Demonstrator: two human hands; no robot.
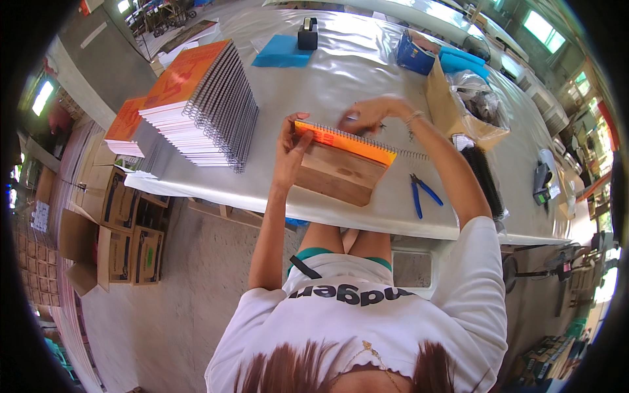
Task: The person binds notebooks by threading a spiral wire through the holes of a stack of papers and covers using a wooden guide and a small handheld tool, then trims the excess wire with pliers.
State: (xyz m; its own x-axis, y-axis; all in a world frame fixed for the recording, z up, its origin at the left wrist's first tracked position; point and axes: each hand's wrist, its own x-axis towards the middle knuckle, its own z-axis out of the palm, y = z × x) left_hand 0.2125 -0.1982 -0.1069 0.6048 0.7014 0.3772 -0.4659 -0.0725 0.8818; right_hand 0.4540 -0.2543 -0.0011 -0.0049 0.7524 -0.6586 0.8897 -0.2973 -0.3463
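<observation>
While the left hand [288,154] clamps the orange notebook [344,142] on the wooden block [337,175] near the surface's front edge, right hand [367,116] pinching the spiral wire [393,147] should feed it squarely.

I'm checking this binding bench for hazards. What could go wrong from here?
1. The orange-covered spiral notebook stands on edge on a wooden block, steadied by the left hand; it may tip if that hand lets go.
2. The right hand works at the wire coil, whose end could prick fingers.
3. The blue-handled pliers lie near the table's front edge and could be knocked off.
</observation>
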